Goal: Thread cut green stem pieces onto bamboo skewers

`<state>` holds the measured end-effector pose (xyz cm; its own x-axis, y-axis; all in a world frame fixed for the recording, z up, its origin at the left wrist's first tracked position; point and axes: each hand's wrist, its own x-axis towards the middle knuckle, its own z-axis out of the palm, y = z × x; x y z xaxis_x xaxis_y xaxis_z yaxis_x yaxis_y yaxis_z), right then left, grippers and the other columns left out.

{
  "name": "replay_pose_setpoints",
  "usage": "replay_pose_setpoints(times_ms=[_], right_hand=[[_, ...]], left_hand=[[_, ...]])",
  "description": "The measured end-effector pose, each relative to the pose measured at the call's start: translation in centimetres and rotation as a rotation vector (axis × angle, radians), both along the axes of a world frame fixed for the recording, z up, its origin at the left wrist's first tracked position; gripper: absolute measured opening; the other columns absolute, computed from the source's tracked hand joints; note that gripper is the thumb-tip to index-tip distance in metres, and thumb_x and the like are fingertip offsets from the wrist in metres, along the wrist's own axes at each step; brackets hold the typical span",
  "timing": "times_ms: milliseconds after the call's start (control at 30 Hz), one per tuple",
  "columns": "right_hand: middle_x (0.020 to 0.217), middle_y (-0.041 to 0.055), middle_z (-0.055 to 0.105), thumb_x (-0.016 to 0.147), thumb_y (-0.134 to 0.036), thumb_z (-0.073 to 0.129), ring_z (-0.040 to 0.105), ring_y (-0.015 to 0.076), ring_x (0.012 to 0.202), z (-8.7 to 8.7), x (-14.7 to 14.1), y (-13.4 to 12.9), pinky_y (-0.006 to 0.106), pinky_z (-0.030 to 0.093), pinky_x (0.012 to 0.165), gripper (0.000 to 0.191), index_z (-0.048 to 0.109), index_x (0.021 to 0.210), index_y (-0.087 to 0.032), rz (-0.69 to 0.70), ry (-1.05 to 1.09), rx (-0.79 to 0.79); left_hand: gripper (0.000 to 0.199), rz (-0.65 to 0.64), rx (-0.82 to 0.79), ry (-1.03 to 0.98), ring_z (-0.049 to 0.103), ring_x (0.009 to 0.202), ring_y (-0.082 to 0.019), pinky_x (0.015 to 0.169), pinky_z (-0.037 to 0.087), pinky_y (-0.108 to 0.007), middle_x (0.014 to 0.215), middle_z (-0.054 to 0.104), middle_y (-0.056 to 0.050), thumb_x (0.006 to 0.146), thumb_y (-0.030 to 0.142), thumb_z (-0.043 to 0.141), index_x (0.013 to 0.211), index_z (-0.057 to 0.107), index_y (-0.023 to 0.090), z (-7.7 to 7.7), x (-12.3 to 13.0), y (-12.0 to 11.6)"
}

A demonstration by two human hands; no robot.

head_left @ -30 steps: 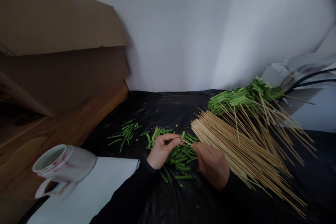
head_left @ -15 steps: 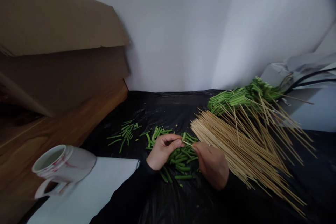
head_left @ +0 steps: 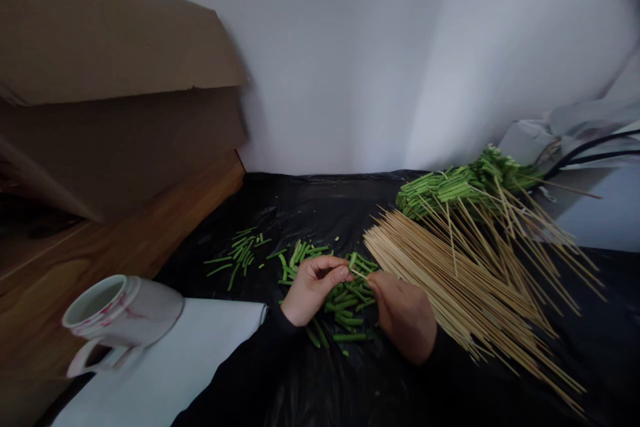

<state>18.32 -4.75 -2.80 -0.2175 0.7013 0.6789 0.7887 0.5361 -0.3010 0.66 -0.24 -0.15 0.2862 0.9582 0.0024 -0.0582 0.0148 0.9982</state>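
Note:
My left hand (head_left: 316, 285) pinches a short piece of green bean (head_left: 353, 260) between thumb and forefinger. Opposite it, my right hand (head_left: 406, 313) has its fingers closed around a thin bamboo skewer (head_left: 360, 274), whose tip end meets the bean piece at my left fingertips. How far the tip goes in is too small to tell. Below and around both hands lies a loose pile of cut green beans (head_left: 349, 321) on black plastic sheeting (head_left: 320, 207). To the right spreads a large bundle of bamboo skewers (head_left: 460, 280).
Skewered green beans (head_left: 440, 190) are heaped at the back right, beside a white box (head_left: 590, 200). Thinner bean pieces (head_left: 243, 253) lie to the left. A stained mug (head_left: 145, 310) stands on a white surface (head_left: 200, 340) at front left. Behind it rises a cardboard box (head_left: 125, 47).
Almost nothing differs. Both hands keep the same grip at the same spot, and the view has shifted very slightly.

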Motion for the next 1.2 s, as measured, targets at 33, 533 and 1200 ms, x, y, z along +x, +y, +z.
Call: replay_pose_setpoints(times_ms=[33, 533, 1200], right_hand=[[0.063, 0.0004, 0.056, 0.095, -0.014, 0.037, 0.052, 0.0132, 0.057, 0.0, -0.01, -0.02, 0.027, 0.031, 0.058, 0.027, 0.056, 0.077, -0.018, 0.001, 0.003, 0.002], [0.067, 0.0014, 0.059, 0.096, -0.015, 0.038, 0.056, 0.0132, 0.063, 0.31, -0.06, -0.22, 0.025, 0.034, 0.061, 0.025, 0.058, 0.082, -0.017, 0.057, 0.082, -0.059], [0.067, 0.0015, 0.059, 0.097, -0.018, 0.036, 0.057, 0.0135, 0.064, 0.38, -0.26, -0.38, 0.026, 0.035, 0.061, 0.027, 0.055, 0.077, -0.019, 0.07, 0.12, -0.153]], left_hand=[[0.022, -0.001, 0.001, -0.001, 0.064, 0.069, -0.018, 0.073, 0.049, -0.03, 0.073, 0.073, -0.006, 0.07, 0.037, 0.076, 0.077, 0.075, 0.016, -0.05, -0.02, 0.02], [0.019, -0.022, 0.035, 0.0, 0.062, 0.068, -0.015, 0.071, 0.047, -0.026, 0.072, 0.072, -0.004, 0.074, 0.035, 0.073, 0.076, 0.074, 0.016, -0.22, -0.01, -0.04], [0.017, -0.046, -0.009, -0.041, 0.063, 0.067, -0.013, 0.069, 0.047, -0.024, 0.07, 0.072, -0.002, 0.074, 0.033, 0.074, 0.076, 0.073, 0.016, -0.65, 0.17, -0.07]])
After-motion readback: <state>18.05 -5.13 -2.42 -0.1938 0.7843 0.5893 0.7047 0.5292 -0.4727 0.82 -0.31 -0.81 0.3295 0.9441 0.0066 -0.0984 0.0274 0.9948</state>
